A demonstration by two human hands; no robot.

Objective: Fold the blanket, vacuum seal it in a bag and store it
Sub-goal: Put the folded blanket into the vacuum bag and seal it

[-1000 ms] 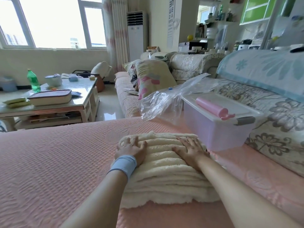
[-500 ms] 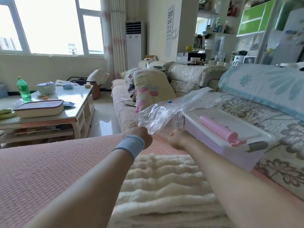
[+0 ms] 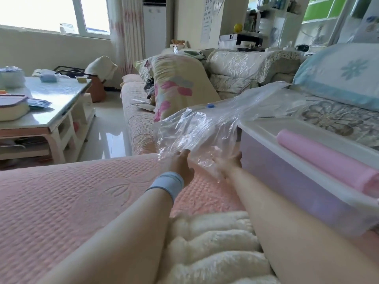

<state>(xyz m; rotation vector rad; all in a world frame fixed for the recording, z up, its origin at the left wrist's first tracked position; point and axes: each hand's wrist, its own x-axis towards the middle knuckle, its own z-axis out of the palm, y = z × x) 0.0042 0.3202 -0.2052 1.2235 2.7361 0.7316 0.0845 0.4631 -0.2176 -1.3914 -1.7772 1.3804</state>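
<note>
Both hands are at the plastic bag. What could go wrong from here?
The bag runs past the corner of the box; pulled by the left hand and right hand, its thin plastic might snag or tear there. The forearms stretch over the folded blanket; drawing them back could rumple it. The pink tube lies loose on the box lid; a bump might roll it off.

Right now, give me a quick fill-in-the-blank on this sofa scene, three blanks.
1. The blue wristband is on the ____ arm.
2. The storage box, with a pink tube lying on top, is ____ (open/closed).
3. The left hand and right hand reach the clear bag, while the folded blanket lies ____ it (inside/outside).

Missing words: left; closed; outside.
</note>
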